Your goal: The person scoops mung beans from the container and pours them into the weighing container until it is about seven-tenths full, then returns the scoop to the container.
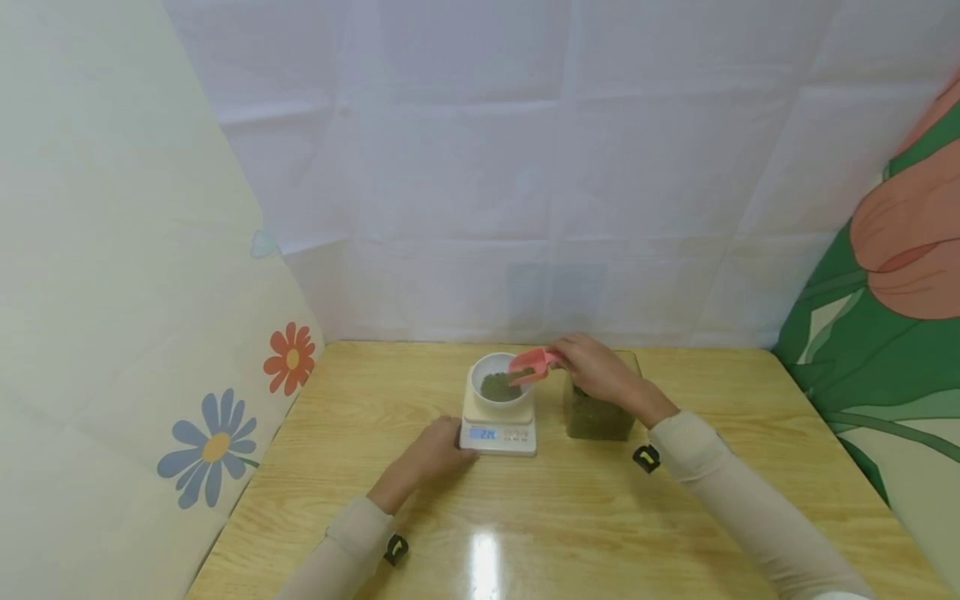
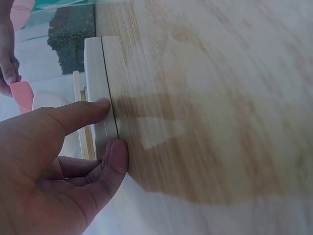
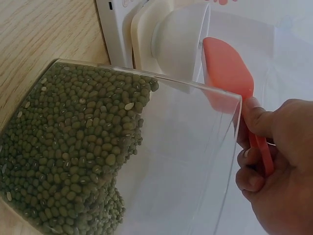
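My right hand [image 1: 592, 367] grips the handle of a red scoop [image 1: 531, 365], tilted over the rim of a white bowl [image 1: 491, 360]. Green mung beans lie in the scoop and in the bowl. The bowl sits on a white kitchen scale [image 1: 498, 442] with a lit display whose digits are too blurred to read surely. At the scale's near left corner, my left hand [image 1: 435, 450] holds its edge, the thumb [image 2: 93, 111] on the front and the fingers curled at the side. Below the right hand stands a clear container [image 3: 186, 161] partly filled with mung beans [image 3: 73, 142].
Everything stands on a wood-grain table [image 1: 570, 517]. A pale cloth backdrop [image 1: 465, 208] rises behind its far edge. Flower-printed panels flank the left and right sides.
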### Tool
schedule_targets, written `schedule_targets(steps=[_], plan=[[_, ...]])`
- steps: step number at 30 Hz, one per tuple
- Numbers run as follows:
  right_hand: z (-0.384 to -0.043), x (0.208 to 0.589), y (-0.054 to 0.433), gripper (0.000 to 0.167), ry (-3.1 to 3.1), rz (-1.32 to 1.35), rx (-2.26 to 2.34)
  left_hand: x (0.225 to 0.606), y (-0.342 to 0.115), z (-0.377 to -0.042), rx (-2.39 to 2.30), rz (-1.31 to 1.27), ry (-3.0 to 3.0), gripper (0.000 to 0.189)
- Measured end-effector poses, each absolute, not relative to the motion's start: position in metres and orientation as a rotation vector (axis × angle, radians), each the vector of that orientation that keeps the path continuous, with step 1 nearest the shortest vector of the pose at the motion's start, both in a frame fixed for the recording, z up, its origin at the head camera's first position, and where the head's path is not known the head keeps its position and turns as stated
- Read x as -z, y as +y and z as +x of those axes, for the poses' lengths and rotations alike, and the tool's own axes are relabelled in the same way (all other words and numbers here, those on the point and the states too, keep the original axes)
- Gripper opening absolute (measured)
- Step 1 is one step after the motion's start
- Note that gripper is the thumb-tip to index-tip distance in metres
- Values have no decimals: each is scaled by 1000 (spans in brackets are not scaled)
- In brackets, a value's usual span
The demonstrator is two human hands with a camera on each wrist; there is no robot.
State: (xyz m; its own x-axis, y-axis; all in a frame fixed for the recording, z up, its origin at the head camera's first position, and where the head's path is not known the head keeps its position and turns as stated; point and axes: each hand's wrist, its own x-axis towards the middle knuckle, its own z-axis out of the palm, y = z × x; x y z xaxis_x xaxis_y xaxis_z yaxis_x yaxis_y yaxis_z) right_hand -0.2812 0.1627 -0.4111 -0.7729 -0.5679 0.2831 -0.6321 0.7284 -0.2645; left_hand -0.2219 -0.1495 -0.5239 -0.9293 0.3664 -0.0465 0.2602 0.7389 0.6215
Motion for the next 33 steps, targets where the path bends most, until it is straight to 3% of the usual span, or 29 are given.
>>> schedule_targets(steps=[33], plan=[[-280,412,164,19,-2722,1017,-485,524,-149,-221,-999,500,2742,31]])
